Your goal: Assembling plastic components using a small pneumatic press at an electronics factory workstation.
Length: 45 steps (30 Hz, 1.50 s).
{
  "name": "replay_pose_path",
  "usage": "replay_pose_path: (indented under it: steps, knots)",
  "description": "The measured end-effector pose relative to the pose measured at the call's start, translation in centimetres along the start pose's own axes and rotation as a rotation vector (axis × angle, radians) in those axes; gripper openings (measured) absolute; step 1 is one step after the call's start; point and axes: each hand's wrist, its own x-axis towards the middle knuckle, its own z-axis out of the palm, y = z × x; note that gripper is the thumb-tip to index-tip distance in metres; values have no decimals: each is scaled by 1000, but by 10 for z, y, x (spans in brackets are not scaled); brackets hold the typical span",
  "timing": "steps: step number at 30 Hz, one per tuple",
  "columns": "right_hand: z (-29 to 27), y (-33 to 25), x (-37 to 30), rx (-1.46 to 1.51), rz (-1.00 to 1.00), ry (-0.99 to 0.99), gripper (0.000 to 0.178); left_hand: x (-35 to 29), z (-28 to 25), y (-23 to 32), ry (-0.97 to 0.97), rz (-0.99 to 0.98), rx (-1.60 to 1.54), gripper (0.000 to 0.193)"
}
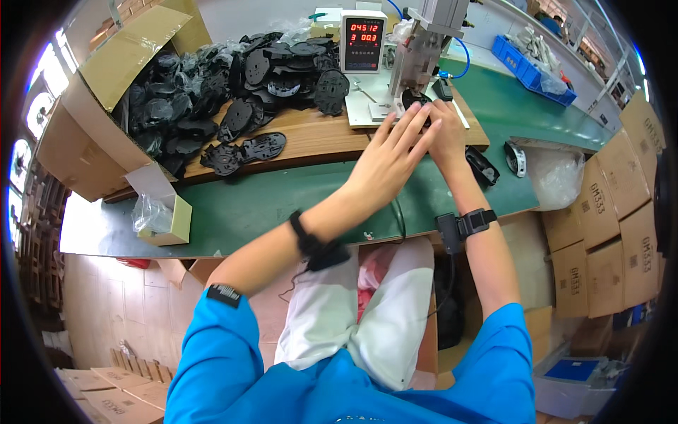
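My left hand (397, 147) reaches to the foot of a bench press (418, 60), its fingers stretched out and holding nothing I can see. Beside it, my right hand (445, 134) has its fingers bent around a black plastic part (409, 97) under the press head. The left fingers partly cover that part, so its full shape is hidden. A white base plate (359, 113) lies beneath the press. Near my right wrist, a black shell-like part (482, 166) and a black-and-silver part (515, 159) rest on the green table (311, 201).
Many black plastic parts (265, 78) are heaped on a wooden board (311, 134) by an open carton (85, 141). A digital control box (362, 42) stands left of the press. A small box (169, 219), a blue crate (537, 71) and stacked cartons (600, 233) surround the workplace.
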Motion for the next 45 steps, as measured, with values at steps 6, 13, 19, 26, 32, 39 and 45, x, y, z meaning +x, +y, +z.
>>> replay_pose_path:
  steps: [6,13,19,26,32,39,45]
  knots:
    - [-7,-4,13,2,23,-63,28,-113,-109,-82,-293,-330,330,83]
    - [-5,-7,12,24,56,-87,30,-169,-147,-158,-431,-372,436,63]
    - [-9,-6,9,-5,33,-68,29,-141,-132,-138,-216,-303,92,41]
    - [-11,-10,15,12,52,-102,30,-103,-111,-97,-112,-372,-134,42]
    - [-8,-12,14,5,58,-103,30,-88,-103,-86,-81,-191,102,48]
    - [-15,5,24,-29,65,-174,25,-30,-62,-64,77,-83,22,46]
    - [-82,-13,-39,161,337,139,21,21,1,-48,84,-25,-13,43]
